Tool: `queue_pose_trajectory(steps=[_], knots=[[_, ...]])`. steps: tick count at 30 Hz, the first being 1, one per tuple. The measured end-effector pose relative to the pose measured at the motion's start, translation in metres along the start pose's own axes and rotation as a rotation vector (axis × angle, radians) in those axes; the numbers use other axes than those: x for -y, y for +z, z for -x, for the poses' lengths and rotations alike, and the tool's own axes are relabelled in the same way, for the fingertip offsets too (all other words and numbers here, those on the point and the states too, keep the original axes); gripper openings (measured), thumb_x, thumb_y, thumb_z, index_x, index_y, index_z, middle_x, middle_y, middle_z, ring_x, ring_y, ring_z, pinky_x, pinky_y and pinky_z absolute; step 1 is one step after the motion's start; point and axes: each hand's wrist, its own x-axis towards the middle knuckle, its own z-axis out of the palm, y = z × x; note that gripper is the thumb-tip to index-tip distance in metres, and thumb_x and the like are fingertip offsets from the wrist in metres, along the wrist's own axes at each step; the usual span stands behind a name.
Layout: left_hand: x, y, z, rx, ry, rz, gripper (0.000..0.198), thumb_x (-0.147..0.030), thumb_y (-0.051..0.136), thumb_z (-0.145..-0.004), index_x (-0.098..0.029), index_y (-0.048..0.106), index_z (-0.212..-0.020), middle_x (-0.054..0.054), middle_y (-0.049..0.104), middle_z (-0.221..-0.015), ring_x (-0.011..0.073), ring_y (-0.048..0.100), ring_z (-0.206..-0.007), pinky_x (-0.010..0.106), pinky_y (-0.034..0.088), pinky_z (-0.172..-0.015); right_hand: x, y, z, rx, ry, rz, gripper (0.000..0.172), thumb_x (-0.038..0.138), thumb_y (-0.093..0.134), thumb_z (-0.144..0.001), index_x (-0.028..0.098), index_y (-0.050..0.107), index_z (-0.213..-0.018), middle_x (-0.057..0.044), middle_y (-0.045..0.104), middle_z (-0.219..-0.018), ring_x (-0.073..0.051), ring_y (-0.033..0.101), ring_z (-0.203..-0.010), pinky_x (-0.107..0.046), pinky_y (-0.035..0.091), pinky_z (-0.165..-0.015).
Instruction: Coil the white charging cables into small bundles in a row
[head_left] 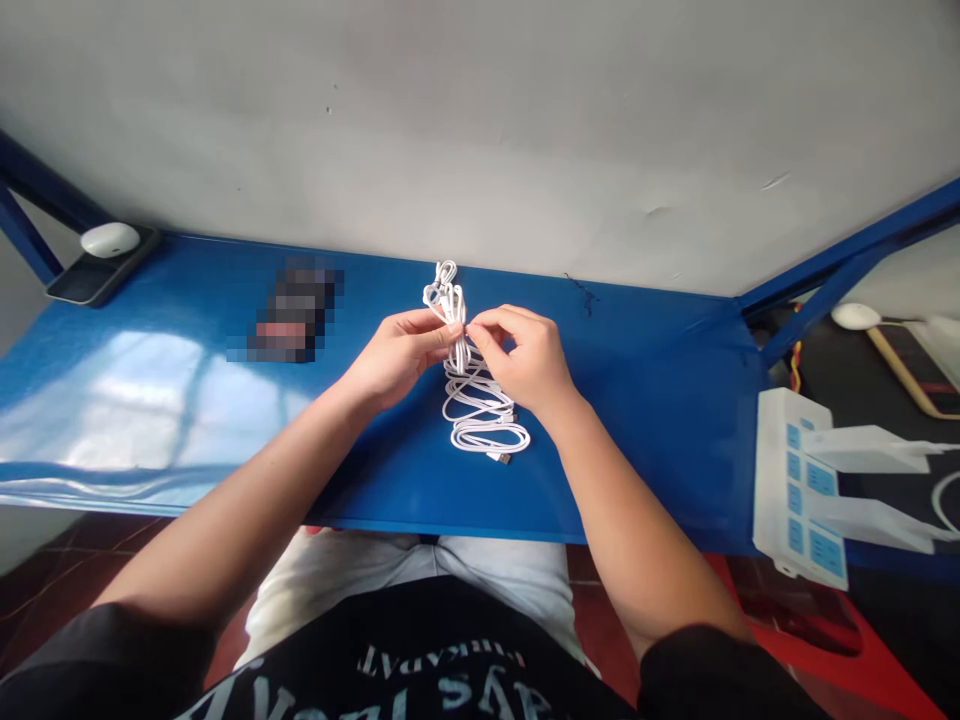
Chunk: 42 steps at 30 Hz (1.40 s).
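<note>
Blue table [660, 420] against pale wall [480, 130]. White cable bundle [455, 303] raised above table, pinched around its middle between thumb and fingers of left hand [401, 355]. Right hand [529, 355] at bundle's side; cannot tell whether clamped on it. More coiled white cables [484, 446] on table, toward near edge. Power strip [772, 470] at right end.

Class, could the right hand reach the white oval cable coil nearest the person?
Probably yes: the right hand is at a white cable bundle, but no hand covers the white oval cable coil.
</note>
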Motion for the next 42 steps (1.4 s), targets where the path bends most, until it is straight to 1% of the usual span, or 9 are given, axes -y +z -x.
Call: queue_pose_trajectory(steps=[7,11,14,19,22,30,34,37,42], knots=[[0.000,0.006,0.004,-0.032,0.398,-0.475,0.016,-0.033,0.079,-0.083,-0.023,0.081,-0.095,0.008,0.071,-0.101,0.0231,0.063,-0.100,0.038,0.047,-0.097,-0.005,0.003,-0.005,0.101,0.560,-0.644,0.012,0.026,0.069,-0.074,0.018,0.064,-0.066,0.001,0.054,-0.061,-0.011,0.044,-0.055,-0.026,0.034,-0.050],[-0.002,0.008,0.007,-0.025,0.436,-0.581,0.021,-0.032,0.080,-0.082,-0.027,0.082,-0.102,0.009,0.071,-0.105,0.0242,0.063,-0.102,0.038,0.046,-0.099,-0.004,-0.003,-0.008,0.198,0.722,-0.844,0.017,0.029,0.065,-0.072,0.020,0.058,-0.060,0.001,0.049,-0.058,-0.011,0.039,-0.052,-0.026,0.030,-0.046],[-0.001,0.008,0.005,-0.051,0.389,-0.466,0.024,-0.034,0.085,-0.076,-0.023,0.082,-0.097,0.009,0.072,-0.105,0.0250,0.064,-0.103,0.038,0.048,-0.098,-0.003,-0.004,-0.007,0.192,0.623,-0.703,0.015,0.031,0.068,-0.076,0.019,0.062,-0.068,0.000,0.055,-0.062,-0.012,0.045,-0.055,-0.026,0.038,-0.050],[0.000,0.002,0.000,-0.066,0.127,-0.136,0.027,-0.035,0.085,-0.076,-0.016,0.080,-0.095,0.008,0.074,-0.092,0.0201,0.066,-0.088,0.036,0.051,-0.087,-0.001,-0.002,-0.003,0.034,0.084,-0.179,0.015,0.035,0.065,-0.090,0.021,0.070,-0.090,-0.004,0.068,-0.089,-0.017,0.060,-0.077,-0.031,0.049,-0.072],[0.000,0.000,-0.001,-0.026,0.019,-0.074,0.026,-0.033,0.085,-0.076,-0.016,0.080,-0.095,0.009,0.075,-0.094,0.0184,0.067,-0.086,0.033,0.052,-0.083,-0.001,-0.002,-0.002,0.055,-0.034,-0.006,0.021,0.034,0.057,-0.096,0.021,0.068,-0.085,-0.004,0.067,-0.087,-0.017,0.058,-0.077,-0.032,0.046,-0.074],[0.003,0.009,-0.001,-0.063,0.277,-0.335,0.029,-0.034,0.084,-0.076,-0.017,0.079,-0.099,0.008,0.074,-0.100,0.0220,0.067,-0.097,0.036,0.051,-0.093,-0.013,0.003,-0.005,0.101,0.369,-0.282,0.026,0.042,0.064,-0.091,0.018,0.068,-0.080,0.000,0.063,-0.070,-0.012,0.053,-0.060,-0.027,0.043,-0.057],[-0.006,0.012,-0.009,-0.066,0.269,-0.331,0.036,-0.032,0.083,-0.077,-0.016,0.075,-0.108,0.009,0.075,-0.098,0.0221,0.069,-0.094,0.037,0.052,-0.089,-0.016,-0.004,-0.011,0.078,0.392,-0.436,0.032,0.050,0.069,-0.087,0.018,0.071,-0.084,-0.001,0.066,-0.075,-0.011,0.058,-0.063,-0.025,0.048,-0.060],[-0.016,0.010,-0.026,-0.162,0.208,-0.379,0.044,-0.029,0.086,-0.072,-0.015,0.071,-0.111,0.008,0.075,-0.086,0.0212,0.068,-0.078,0.037,0.052,-0.076,-0.018,-0.020,-0.017,0.031,0.409,-0.356,0.034,0.051,0.068,-0.088,0.019,0.073,-0.093,-0.004,0.072,-0.087,-0.014,0.064,-0.071,-0.026,0.052,-0.064],[-0.024,0.013,-0.073,-0.271,0.162,-0.745,0.023,-0.021,0.087,-0.061,-0.014,0.071,-0.076,0.007,0.066,-0.064,0.0211,0.060,-0.064,0.039,0.046,-0.070,-0.029,-0.053,-0.021,0.137,0.485,-0.043,0.027,0.044,0.071,-0.087,0.018,0.076,-0.093,-0.008,0.075,-0.089,-0.018,0.066,-0.074,-0.031,0.051,-0.065]])
